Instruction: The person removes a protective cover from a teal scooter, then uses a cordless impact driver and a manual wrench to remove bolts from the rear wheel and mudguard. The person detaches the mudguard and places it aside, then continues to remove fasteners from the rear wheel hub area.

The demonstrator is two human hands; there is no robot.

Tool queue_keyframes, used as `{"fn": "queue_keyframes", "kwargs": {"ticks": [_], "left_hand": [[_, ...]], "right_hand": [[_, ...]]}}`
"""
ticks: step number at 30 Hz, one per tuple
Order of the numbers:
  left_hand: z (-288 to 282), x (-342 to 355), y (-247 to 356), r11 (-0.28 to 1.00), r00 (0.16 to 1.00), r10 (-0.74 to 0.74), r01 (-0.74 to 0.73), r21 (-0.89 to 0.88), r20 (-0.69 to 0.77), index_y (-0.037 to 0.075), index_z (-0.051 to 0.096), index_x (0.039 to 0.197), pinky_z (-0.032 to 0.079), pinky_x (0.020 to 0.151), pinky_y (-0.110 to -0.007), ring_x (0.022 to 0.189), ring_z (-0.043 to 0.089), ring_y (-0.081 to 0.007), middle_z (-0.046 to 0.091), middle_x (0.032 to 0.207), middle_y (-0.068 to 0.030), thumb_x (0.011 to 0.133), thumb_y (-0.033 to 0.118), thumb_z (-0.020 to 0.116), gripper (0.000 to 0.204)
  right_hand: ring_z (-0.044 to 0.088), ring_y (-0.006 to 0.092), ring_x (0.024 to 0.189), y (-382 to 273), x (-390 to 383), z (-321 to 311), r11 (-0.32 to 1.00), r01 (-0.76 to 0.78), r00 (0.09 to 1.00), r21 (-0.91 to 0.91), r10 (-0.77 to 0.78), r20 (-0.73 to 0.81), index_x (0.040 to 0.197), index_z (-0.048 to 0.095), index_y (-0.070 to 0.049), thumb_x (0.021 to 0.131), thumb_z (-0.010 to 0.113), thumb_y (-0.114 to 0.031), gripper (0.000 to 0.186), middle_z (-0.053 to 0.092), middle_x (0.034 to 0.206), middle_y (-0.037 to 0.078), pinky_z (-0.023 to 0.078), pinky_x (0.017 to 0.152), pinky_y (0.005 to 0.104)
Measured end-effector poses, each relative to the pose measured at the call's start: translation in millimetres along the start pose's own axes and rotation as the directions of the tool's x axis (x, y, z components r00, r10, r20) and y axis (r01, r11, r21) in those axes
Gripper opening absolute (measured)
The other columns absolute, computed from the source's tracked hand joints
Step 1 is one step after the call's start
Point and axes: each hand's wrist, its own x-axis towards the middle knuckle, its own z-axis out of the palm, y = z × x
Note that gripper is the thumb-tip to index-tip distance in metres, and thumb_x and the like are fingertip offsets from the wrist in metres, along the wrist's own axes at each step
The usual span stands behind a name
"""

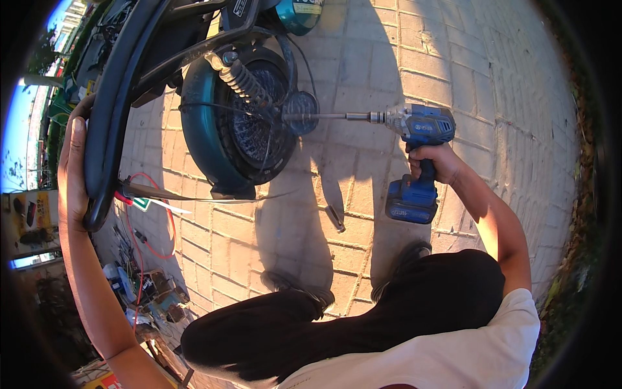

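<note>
My right hand (pixel 438 162) is wrapped round the handle of a blue cordless impact wrench (pixel 429 123), with its battery at the bottom. From its nose a long, thin extension bar (pixel 334 117) runs left to the hub area of a scooter's rear wheel (pixel 262 123). The bar's tip is blurred there, so I cannot tell exactly what it meets. My left hand (pixel 76 165) grips the edge of the long black scooter seat (pixel 111 123), some fingers hidden behind it. A spring shock absorber (pixel 241 81) and a teal mudguard (pixel 204 133) sit beside the wheel.
Brick paving (pixel 363 240) lies under the scooter and my shoes. A small dark tool-like piece (pixel 335 219) rests on it. At lower left are a red hose (pixel 141 272) and a pile of tools and parts (pixel 152 288). A teal rounded object (pixel 299 16) stands at the top.
</note>
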Motion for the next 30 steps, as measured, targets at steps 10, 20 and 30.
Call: {"fn": "queue_keyframes", "kwargs": {"ticks": [10,20,30], "left_hand": [[0.3,3.4,0.0,0.982,0.995,-0.07,0.082,-0.167,0.077,0.009,0.042,0.138,0.047,0.088,-0.024,0.108,0.055,-0.0129,0.052,0.129,-0.0082,0.098,0.047,0.04,0.056],[-2.3,3.6,-3.0,0.988,0.996,-0.079,0.084,-0.127,0.044,0.008,0.041,0.138,0.046,0.09,-0.026,0.111,0.055,-0.0141,0.052,0.129,-0.0097,0.098,0.045,0.039,0.055],[-2.2,4.0,-9.1,0.989,0.995,-0.065,0.073,-0.125,0.072,0.008,0.034,0.142,0.038,0.103,-0.029,0.123,0.047,-0.0173,0.046,0.135,-0.0109,0.095,0.054,0.039,0.066]], "right_hand": [[0.055,0.0185,0.05,5.6,-2.3,-11.2,0.995,0.101,0.995,-0.014,-0.101,0.012,0.097,0.06,0.002,0.073,0.064,-0.004,0.024,0.055,0.062,0.007,0.047,0.052,0.0307],[0.054,0.0191,0.051,23.5,8.9,-23.0,0.984,-0.007,0.996,0.176,-0.008,0.087,0.101,0.06,0.002,0.075,0.064,-0.007,0.027,0.054,0.063,0.007,0.047,0.053,0.0323],[0.054,0.018,0.054,48.0,-3.0,10.2,0.99,0.136,0.99,0.023,-0.135,-0.049,0.101,0.06,0.003,0.076,0.062,-0.003,0.025,0.057,0.071,0.007,0.048,0.055,0.0331]]}}
